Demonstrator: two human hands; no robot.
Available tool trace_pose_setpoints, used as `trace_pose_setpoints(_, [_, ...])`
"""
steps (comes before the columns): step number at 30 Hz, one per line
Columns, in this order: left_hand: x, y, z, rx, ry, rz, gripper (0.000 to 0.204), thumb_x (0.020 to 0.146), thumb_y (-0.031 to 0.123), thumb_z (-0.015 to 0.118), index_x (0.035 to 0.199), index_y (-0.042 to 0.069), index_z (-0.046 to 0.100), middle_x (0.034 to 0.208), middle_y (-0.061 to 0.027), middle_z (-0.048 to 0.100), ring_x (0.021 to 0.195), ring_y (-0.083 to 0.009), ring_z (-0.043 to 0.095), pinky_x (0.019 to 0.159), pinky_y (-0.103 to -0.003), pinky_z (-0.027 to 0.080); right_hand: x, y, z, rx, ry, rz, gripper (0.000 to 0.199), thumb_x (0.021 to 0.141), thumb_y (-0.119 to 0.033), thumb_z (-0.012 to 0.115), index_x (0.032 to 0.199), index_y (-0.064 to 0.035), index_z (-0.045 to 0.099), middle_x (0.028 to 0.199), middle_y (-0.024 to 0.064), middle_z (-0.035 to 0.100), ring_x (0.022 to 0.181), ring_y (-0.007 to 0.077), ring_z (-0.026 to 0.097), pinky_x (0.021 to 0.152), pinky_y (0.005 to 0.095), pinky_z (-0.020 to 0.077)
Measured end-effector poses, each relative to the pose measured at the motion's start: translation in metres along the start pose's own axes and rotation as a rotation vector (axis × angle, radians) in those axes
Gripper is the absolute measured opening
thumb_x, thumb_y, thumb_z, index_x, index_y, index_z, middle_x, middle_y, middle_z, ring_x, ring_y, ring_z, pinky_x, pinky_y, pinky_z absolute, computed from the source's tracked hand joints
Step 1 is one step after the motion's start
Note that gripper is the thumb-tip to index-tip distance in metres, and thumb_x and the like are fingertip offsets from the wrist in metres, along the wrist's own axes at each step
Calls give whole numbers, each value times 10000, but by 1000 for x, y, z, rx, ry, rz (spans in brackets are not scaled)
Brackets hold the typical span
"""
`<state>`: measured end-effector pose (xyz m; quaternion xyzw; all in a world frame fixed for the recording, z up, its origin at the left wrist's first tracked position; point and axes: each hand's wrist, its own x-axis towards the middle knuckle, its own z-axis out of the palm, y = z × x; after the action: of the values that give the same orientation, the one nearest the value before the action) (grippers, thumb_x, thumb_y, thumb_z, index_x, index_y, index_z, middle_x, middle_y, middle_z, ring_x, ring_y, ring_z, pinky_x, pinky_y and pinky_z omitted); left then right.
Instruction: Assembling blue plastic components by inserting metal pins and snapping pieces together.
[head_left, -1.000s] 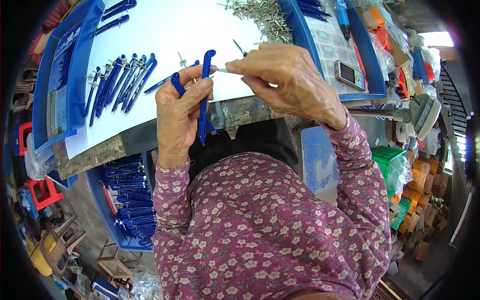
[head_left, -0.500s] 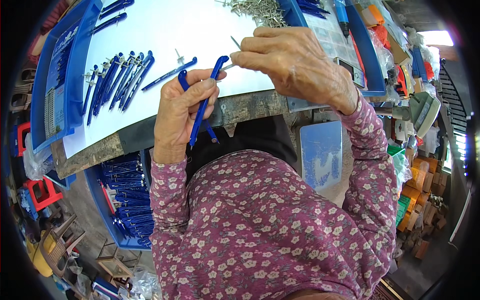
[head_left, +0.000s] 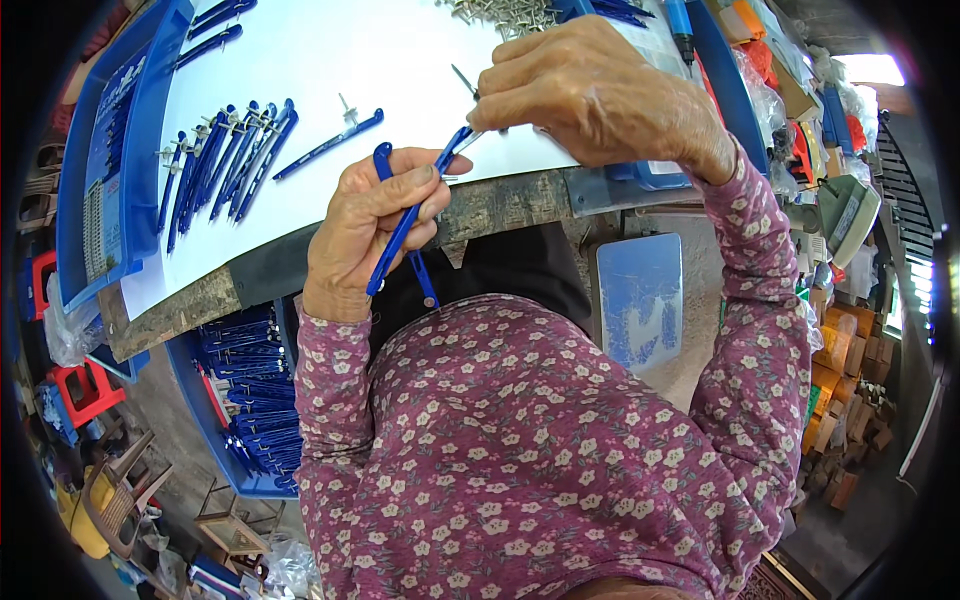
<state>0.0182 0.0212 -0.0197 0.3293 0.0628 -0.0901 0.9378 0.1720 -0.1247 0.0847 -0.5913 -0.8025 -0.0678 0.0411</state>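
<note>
My left hand (head_left: 370, 225) is closed around two slim blue plastic strips. The upper strip (head_left: 400, 240) slants up to the right, and its far end meets the fingertips of my right hand (head_left: 590, 100). Behind it, the other strip (head_left: 424, 280) shows its rounded top above my thumb and its lower end below my palm. My right hand pinches a thin rivet-like metal pin (head_left: 462, 78), whose pointed shank sticks out above the fingers; its head is hidden. Beyond the left hand, a single blue strip with a pin standing in it (head_left: 330, 145) lies on the white sheet (head_left: 300, 60).
A row of pinned blue strips (head_left: 228, 165) lies left of the hands, beside a blue tray (head_left: 150, 130). Loose metal pins (head_left: 500, 14) are heaped at the back. A blue power screwdriver (head_left: 681, 25) hangs at the right. Below the table edge, a blue crate (head_left: 200, 420) holds many strips.
The upper strip's far end has come up to my right fingertips, where a gap was before. My right hand has shifted slightly right and down; the whole view has moved a little.
</note>
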Motion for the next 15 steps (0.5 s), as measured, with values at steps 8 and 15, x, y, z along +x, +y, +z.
trace_pose_setpoints(8, [0,1,2,-53,-22,-35,298,872,110,495,1043,-133,512,627,-42,473,456,-27,377,376,-133,307,1,5,-8,-260,74,-189,112,651,-20,520,758,-38,546,653,81,504,659,247,525,532,332,404])
trace_pose_setpoints(15, [2,-2,-1,-142,-61,-51,350,884,96,446,1105,-174,414,630,-46,438,467,-22,356,367,-128,283,-1,9,-8,422,-3,98,143,640,-1,499,770,-36,545,659,89,502,664,256,522,545,343,403])
